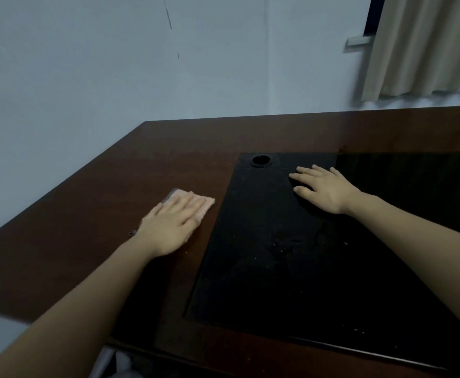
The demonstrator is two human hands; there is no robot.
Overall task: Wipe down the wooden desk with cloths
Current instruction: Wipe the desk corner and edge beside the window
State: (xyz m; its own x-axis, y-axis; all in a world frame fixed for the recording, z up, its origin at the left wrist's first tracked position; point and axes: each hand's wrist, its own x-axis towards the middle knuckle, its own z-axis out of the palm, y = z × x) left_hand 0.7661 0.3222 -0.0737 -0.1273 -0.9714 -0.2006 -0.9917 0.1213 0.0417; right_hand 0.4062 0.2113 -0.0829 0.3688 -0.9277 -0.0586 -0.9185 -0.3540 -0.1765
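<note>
The wooden desk (92, 214) is stretching wide, dark reddish-brown and smooth, catching a dull sheen. A black inset panel (264, 255), matte and flecked with crumbs, is lying flush in it, a round cable hole (261, 160) at its far corner. The left hand (169, 227) is pressing flat, fingers straight, on a folded, fuzzy pink cloth (208, 203) left of the panel. The right hand (324, 186) is resting spread and relaxed on the panel, holding nothing.

We hold both bare arms stretched forward, palms down. Our left hand (173, 226) lies flat with fingers straight and together. Our right hand (323, 188) lies flat too, fingers slightly spread and pointing left.
</note>
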